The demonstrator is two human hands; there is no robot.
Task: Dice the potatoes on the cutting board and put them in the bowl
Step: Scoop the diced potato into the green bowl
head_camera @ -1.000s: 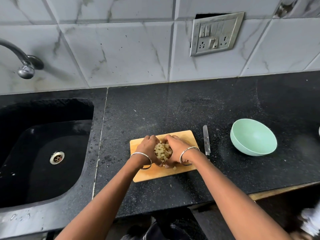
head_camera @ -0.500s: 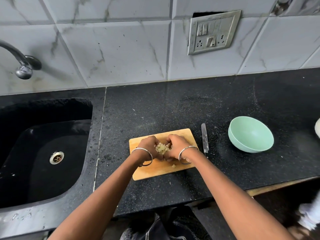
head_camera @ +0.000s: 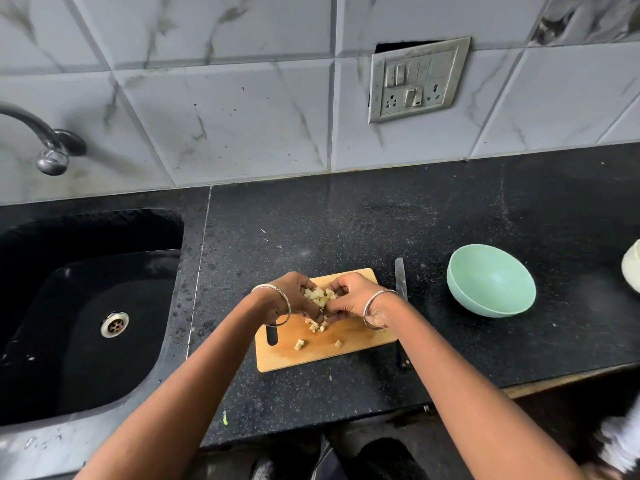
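Note:
A wooden cutting board lies on the black counter. Over its far half my left hand and my right hand are cupped together, fingers curled round a heap of diced potato. A few loose potato cubes lie on the board just below the hands. The pale green bowl stands to the right of the board and looks empty. Between board and bowl lies a knife, partly hidden by my right forearm.
A black sink with a metal drain fills the left, under a tap. A pale round object shows at the right edge. The counter's front edge runs close below the board. A switch panel is on the tiled wall.
My hands have drawn closer round the potato heap and lifted it slightly. A few cubes now lie loose on the board below them.

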